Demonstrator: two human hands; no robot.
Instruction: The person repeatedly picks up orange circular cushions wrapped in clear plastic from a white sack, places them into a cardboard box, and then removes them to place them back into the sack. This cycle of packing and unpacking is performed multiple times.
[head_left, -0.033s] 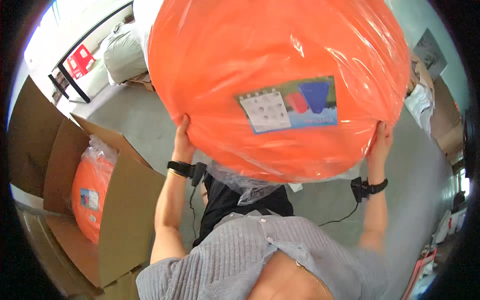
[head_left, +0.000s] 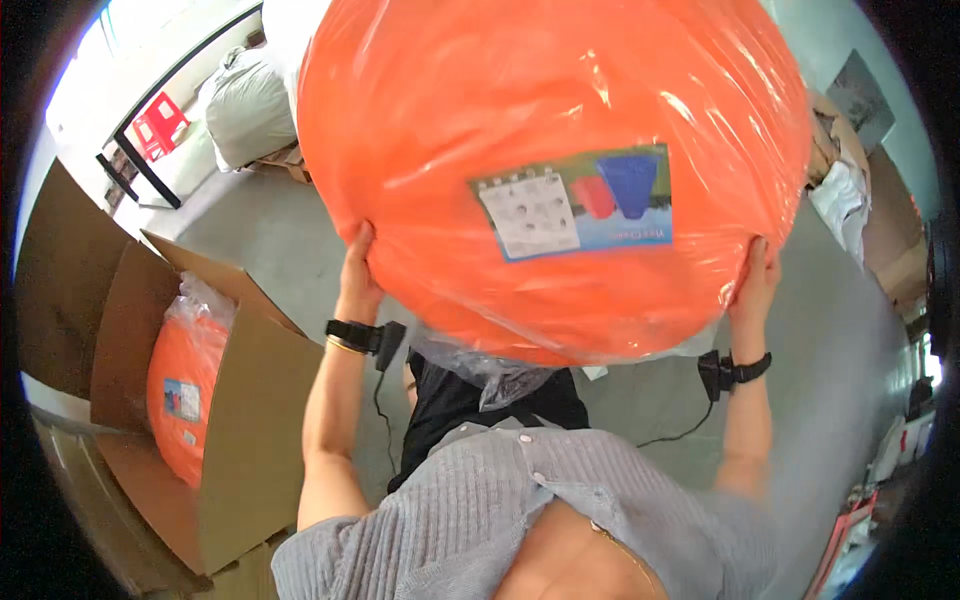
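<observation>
A large, round orange bundle (head_left: pixel 410 130) in clear plastic wrap is held up in front of me, filling the upper middle of the view. On its face is a label (head_left: pixel 610 235) picturing red and blue shapes. My left hand (head_left: pixel 358 275) grips the bundle's lower left edge, thumb on the near face. At the lower right edge, my right hand (head_left: pixel 757 290) holds it the same way. The other fingers are mostly hidden behind it. Loose clear plastic (head_left: pixel 485 375) hangs below the bundle. Its top runs out of the picture.
To my left an open cardboard box (head_left: pixel 255 420) contains another orange plastic-wrapped bundle (head_left: pixel 180 375). Farther off are a stuffed whitish sack (head_left: pixel 245 110), a red stool (head_left: pixel 160 125) and a dark-framed table (head_left: pixel 150 165). Cartons and white wrapping (head_left: pixel 838 215) stand at the right.
Both hands and the bundle have shifted very slightly left and up. The grip on the bundle is unchanged.
</observation>
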